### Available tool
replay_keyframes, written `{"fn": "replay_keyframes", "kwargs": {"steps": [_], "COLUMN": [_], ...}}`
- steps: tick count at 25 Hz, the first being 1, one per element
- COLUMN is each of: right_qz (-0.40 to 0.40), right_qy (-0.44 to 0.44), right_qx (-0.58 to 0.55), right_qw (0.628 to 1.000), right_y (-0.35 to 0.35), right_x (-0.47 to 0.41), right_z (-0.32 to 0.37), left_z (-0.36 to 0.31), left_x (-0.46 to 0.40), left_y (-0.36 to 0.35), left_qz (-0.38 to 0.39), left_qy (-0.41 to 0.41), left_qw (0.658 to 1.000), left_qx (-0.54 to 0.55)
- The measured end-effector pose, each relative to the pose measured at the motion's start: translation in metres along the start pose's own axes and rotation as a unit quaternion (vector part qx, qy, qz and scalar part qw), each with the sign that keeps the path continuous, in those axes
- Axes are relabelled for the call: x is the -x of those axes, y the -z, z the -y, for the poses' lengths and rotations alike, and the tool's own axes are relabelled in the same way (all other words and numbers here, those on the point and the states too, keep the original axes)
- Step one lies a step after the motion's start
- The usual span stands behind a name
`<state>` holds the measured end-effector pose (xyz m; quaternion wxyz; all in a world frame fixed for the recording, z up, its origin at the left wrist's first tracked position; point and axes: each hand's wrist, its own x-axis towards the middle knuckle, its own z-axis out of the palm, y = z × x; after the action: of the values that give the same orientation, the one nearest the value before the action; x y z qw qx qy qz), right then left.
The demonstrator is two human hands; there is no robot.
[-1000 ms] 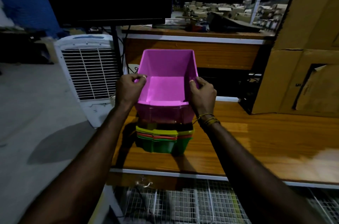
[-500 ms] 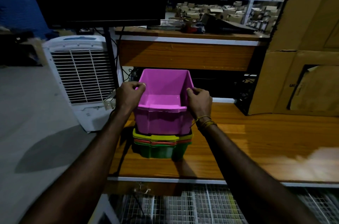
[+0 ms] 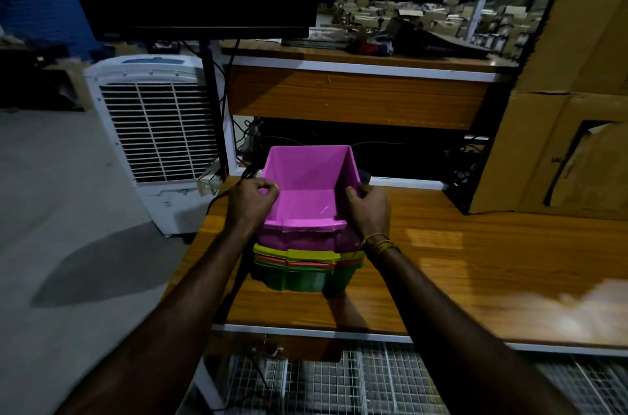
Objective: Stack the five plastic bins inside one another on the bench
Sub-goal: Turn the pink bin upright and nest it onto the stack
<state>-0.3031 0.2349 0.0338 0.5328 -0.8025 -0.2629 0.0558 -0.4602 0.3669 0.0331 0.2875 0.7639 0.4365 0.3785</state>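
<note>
Magenta bin (image 3: 311,190) being held upright, nested atop the stack, open top facing up, yellow bin (image 3: 295,254), orange bin (image 3: 299,263) and green bin (image 3: 306,278) being nested beneath, resting on wooden bench (image 3: 458,261).

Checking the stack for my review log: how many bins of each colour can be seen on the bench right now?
Pink bin: 1
Yellow bin: 1
Orange-red bin: 1
Green bin: 1
Total visible: 4; a fifth cannot be made out.

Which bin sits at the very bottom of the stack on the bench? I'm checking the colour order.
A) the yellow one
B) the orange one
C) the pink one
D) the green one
D: the green bin rests on the bench, with orange, yellow and pink rims above it.
</note>
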Motion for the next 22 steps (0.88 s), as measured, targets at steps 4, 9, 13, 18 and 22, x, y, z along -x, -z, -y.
{"fn": "replay_keyframes", "kwargs": {"steps": [4,9,13,18,22], "right_qz": [0.038,0.082,0.106,0.142,0.13], "right_qy": [-0.005,0.063,0.087,0.066,0.033], "right_qx": [0.086,0.225,0.258,0.175,0.126], "right_qw": [0.996,0.969,0.956,0.972,0.983], "right_y": [-0.011,-0.008,-0.002,0.008,0.033], "right_x": [0.004,0.009,0.006,0.008,0.016], "right_z": [-0.03,-0.061,-0.06,-0.068,-0.086], "left_z": [0.019,0.04,0.04,0.024,-0.014], "left_x": [0.01,0.028,0.025,0.021,0.032], "left_y": [-0.018,-0.038,-0.04,-0.05,-0.087], "left_qz": [0.04,0.034,0.028,0.012,0.031], "left_qy": [-0.011,-0.005,0.003,-0.033,-0.087], "left_qw": [0.998,0.993,0.991,0.978,0.984], "left_qx": [-0.05,-0.112,-0.134,-0.205,-0.15]}}
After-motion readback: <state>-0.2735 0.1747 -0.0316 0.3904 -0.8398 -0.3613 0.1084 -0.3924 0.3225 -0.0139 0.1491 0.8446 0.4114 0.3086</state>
